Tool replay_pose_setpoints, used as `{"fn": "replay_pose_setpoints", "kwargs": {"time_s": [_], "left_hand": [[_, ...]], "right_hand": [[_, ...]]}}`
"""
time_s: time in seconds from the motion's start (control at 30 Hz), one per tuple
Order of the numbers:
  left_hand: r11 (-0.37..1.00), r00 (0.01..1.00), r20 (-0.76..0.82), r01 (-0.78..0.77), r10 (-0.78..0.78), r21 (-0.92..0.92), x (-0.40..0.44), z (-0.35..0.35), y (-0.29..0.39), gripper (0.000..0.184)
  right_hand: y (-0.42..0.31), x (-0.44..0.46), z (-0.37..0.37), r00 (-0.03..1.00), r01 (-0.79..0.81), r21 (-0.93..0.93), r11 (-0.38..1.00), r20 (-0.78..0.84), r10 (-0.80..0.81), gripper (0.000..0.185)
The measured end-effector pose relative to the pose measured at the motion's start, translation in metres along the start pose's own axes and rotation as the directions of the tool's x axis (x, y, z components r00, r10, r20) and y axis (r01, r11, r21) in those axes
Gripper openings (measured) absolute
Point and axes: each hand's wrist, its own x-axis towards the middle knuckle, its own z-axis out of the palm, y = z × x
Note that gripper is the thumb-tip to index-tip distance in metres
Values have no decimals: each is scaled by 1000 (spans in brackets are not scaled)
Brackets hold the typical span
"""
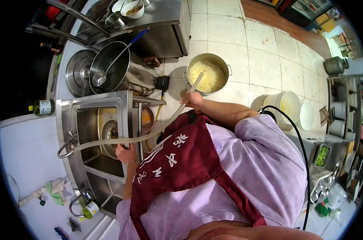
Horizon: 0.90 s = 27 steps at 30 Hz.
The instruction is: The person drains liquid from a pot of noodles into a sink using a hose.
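My right hand [192, 101] is closed round a pale flexible hose [165, 130]. The hose runs from the tap [67, 147] across the sink [127, 116], and its free end dips into a two-handled metal pot [195, 60] on the floor. Pale yellow noodles [209, 78] lie in that pot; how much liquid is with them I cannot make out. My left hand [126, 153] rests over the near rim of the sink, fingers curled over the edge and below the hose. Just beyond those fingers, a bowl [106, 136] with dark bits in it sits in the basin.
A tall stockpot [139, 74] with a blue-handled ladle [121, 54] stands beyond the sink, by a round lid [75, 72]. White buckets [288, 106] are on the tiled floor at right. A steel counter [161, 40] carries bowls. Green bottles [45, 107] flank the sink.
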Motion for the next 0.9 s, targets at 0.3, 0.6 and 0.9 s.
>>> {"fn": "replay_pose_setpoints", "kwargs": {"time_s": [0.3, 0.6, 0.9], "left_hand": [[999, 1000, -8, 25, -26, -25, -2, -6, 7, 59], [999, 1000, -1, 26, -26, -18, -2, 0, 2, 60], [999, 1000, 2, 19, -19, -43, -2, -2, 3, 60]], "right_hand": [[-1, 0, -1, 1000, -3, 18, 1000, 16, 2, 22], [-2, -5, 2, 1000, -4, -14, 1000, -18, 4, 26], [-2, -6, 2, 1000, 4, -27, 1000, -6, -4, 28]]}}
